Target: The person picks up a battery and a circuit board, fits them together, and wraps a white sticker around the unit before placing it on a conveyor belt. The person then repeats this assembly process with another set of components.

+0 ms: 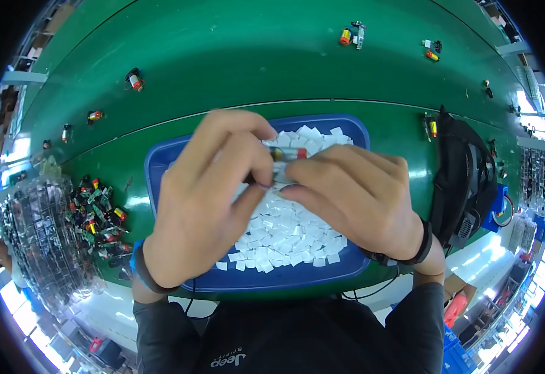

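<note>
Both my hands meet above a blue plastic tray (285,285) heaped with small white paper-like squares (285,240). Between my fingertips is a small battery-like cylinder (292,153) with a red end; a dark part shows just below it. My left hand (201,193) pinches its left side with bent fingers. From the right, my right hand (360,193) is closed on the red end, thumb and forefinger nearly together. My fingers cover most of the piece, so whatever is attached to it is hidden.
Left of the tray lies a pile of small circuit boards with red-yellow cylinders (101,215), beside stacked clear plastic trays (42,230). A black bag (463,181) rests at right. Several similar assemblies (347,36) are spread along the green surface (241,56) beyond. A person (1,252) is at far left.
</note>
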Demonstrator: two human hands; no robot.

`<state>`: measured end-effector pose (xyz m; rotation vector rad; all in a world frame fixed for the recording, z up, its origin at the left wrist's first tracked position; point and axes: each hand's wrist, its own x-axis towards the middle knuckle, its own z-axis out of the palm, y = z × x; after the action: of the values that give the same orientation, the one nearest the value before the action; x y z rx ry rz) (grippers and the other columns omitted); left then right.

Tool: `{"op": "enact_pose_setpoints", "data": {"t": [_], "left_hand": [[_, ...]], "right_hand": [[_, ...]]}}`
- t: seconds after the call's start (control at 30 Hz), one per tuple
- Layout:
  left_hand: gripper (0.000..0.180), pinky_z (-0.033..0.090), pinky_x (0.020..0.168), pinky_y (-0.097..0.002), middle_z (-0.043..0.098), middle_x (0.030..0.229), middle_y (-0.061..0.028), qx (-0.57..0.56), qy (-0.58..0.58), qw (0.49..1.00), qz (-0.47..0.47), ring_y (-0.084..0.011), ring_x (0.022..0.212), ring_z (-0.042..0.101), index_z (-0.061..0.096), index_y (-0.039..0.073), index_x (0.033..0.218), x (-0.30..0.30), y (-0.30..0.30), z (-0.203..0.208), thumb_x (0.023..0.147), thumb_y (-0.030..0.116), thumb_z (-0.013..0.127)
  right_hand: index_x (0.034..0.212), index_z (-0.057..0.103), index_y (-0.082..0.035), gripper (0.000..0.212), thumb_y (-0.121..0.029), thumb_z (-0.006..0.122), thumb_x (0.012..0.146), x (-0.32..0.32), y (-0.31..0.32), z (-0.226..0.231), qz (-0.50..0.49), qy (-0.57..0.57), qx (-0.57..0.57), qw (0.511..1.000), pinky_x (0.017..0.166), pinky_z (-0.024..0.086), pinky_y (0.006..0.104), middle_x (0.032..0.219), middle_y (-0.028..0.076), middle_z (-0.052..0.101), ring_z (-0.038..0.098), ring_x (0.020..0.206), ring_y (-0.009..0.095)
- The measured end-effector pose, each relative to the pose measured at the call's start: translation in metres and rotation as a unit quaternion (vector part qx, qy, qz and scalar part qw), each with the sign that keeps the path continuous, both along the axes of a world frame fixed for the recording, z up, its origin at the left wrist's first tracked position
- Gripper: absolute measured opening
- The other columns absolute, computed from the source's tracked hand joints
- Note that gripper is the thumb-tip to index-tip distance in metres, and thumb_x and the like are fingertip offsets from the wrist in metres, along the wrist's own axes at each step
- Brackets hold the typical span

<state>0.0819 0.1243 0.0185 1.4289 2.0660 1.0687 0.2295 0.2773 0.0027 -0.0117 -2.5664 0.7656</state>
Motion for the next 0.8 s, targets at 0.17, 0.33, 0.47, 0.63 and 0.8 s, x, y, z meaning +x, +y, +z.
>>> {"op": "enact_pose_setpoints", "data": {"t": [0.17, 0.33, 0.47, 0.63, 0.8], "left_hand": [[0.029, 0.055, 0.083, -0.0331, 0.06, 0.114, -0.0145, 0.108, 0.118, 0.986, -0.051, -0.0225, 0.097, 0.064, 0.061, 0.002, 0.094, -0.001, 0.002, -0.004, 0.07, -0.011, 0.072], [0.029, 0.056, 0.081, -0.0359, 0.062, 0.112, -0.0141, 0.159, -0.023, 0.987, -0.007, -0.0222, 0.094, 0.065, 0.06, 0.0, 0.107, -0.003, 0.002, -0.005, 0.081, 0.002, 0.073], [0.031, 0.057, 0.076, -0.0314, 0.063, 0.101, -0.0096, 0.019, -0.418, 0.908, 0.019, -0.0177, 0.089, 0.065, 0.059, 0.0, 0.116, -0.015, -0.005, -0.012, 0.089, 0.008, 0.072], [0.033, 0.06, 0.07, -0.0351, 0.063, 0.109, -0.0144, -0.023, -0.52, 0.852, -0.055, -0.0186, 0.091, 0.065, 0.054, -0.004, 0.121, -0.02, -0.001, -0.022, 0.094, 0.012, 0.066], [0.032, 0.06, 0.071, -0.0335, 0.064, 0.108, -0.0128, -0.011, -0.426, 0.905, -0.015, -0.0168, 0.093, 0.064, 0.056, -0.004, 0.119, -0.01, 0.0, -0.016, 0.092, 0.009, 0.068]], "right_hand": [[0.091, 0.071, -0.005, 0.025, -0.005, 0.082, 0.069, -0.002, 0.013, -0.003, 0.023, 0.079, 0.023, 0.996, 0.051, 0.05, 0.0265, 0.087, 0.008, 0.071, 0.066, 0.063, 0.018], [0.093, 0.072, -0.004, 0.027, -0.001, 0.081, 0.069, 0.002, 0.02, -0.002, 0.006, 0.081, -0.01, 0.997, 0.053, 0.05, 0.0262, 0.092, 0.01, 0.072, 0.066, 0.064, 0.018], [0.093, 0.072, -0.004, 0.026, 0.001, 0.081, 0.069, 0.0, 0.021, 0.002, 0.033, 0.092, -0.043, 0.994, 0.054, 0.051, 0.0264, 0.093, 0.012, 0.072, 0.067, 0.065, 0.018], [0.098, 0.07, -0.001, 0.029, 0.004, 0.08, 0.072, 0.0, 0.019, 0.004, 0.042, 0.049, -0.073, 0.995, 0.056, 0.052, 0.0255, 0.093, 0.012, 0.072, 0.069, 0.067, 0.018], [0.101, 0.067, 0.001, 0.029, 0.006, 0.079, 0.075, 0.003, 0.016, 0.003, 0.004, 0.0, -0.171, 0.985, 0.06, 0.054, 0.0251, 0.093, 0.012, 0.072, 0.07, 0.07, 0.017]]}}
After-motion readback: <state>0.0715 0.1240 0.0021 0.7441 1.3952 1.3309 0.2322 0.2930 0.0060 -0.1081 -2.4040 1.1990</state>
